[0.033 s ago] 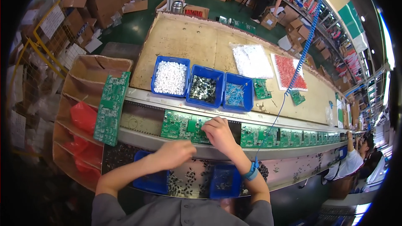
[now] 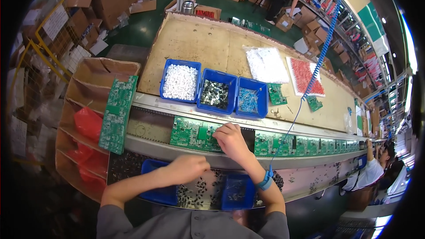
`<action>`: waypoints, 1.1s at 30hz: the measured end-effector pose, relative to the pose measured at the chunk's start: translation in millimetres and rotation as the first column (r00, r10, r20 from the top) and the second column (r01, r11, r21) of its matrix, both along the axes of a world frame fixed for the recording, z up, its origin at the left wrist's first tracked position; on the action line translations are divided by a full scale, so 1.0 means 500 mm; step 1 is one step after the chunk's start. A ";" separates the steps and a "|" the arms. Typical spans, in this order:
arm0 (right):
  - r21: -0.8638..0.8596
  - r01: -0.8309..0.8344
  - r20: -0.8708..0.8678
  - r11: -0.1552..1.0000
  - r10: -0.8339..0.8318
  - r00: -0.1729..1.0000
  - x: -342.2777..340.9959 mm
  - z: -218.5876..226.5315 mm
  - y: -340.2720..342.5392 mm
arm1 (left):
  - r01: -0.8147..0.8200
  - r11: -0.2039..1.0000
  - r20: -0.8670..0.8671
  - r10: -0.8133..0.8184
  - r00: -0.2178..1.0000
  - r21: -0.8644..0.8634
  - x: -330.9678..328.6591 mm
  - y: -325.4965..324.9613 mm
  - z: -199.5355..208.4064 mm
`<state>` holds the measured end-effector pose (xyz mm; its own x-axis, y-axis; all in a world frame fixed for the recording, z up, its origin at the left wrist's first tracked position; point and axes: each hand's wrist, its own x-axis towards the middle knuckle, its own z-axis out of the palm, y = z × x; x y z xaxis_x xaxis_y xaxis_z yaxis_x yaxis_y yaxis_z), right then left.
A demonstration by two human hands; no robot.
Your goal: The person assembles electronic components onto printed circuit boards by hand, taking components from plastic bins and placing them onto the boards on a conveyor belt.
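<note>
A green circuit board (image 2: 188, 132) lies in the rail track in front of me. Over its right end is my right hand (image 2: 230, 141), fingertips pressed together at the board's surface; whatever they pinch is hidden. My left hand (image 2: 189, 169) hovers nearer to me, above the ledge with loose small black parts (image 2: 195, 192). Its fingers are curled closed, and I cannot make out anything in them. A blue strap with a cord circles my right wrist (image 2: 266, 181). Two blue bins, a left one (image 2: 161, 194) and a right one (image 2: 237, 201), stand on the ledge below my hands.
Beyond the track stand three blue bins: white parts (image 2: 180, 81), dark metallic parts (image 2: 214, 95), blue leaded parts (image 2: 249, 99). More boards (image 2: 305, 145) line the track rightward. Another board (image 2: 117, 115) leans at a compartmented cardboard box (image 2: 66, 137). A coiled blue cord (image 2: 325, 39) hangs down at right.
My left hand has shifted slightly toward me and to the right, away from the track. My right hand stays at the board.
</note>
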<state>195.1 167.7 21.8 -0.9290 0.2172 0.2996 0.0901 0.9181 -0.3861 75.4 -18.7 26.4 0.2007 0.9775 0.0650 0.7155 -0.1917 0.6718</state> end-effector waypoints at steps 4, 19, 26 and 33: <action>0.053 -0.036 0.034 0.998 0.034 0.999 -0.009 -0.009 0.007 | 0.194 0.970 -0.135 -0.214 0.967 -0.144 0.076 -0.031 -0.023; 0.165 0.076 0.097 0.983 -0.093 0.991 -0.014 -0.022 -0.008 | 0.169 0.985 -0.374 -0.154 0.914 0.009 0.112 -0.045 -0.097; 0.132 0.090 0.078 0.987 -0.101 0.992 -0.007 -0.032 -0.004 | 0.177 0.981 -0.320 -0.193 0.927 -0.081 0.102 -0.041 -0.076; 0.072 0.076 0.054 0.995 -0.080 0.995 -0.006 -0.037 0.000 | 0.129 0.989 -0.321 -0.101 0.942 0.069 0.094 -0.038 -0.049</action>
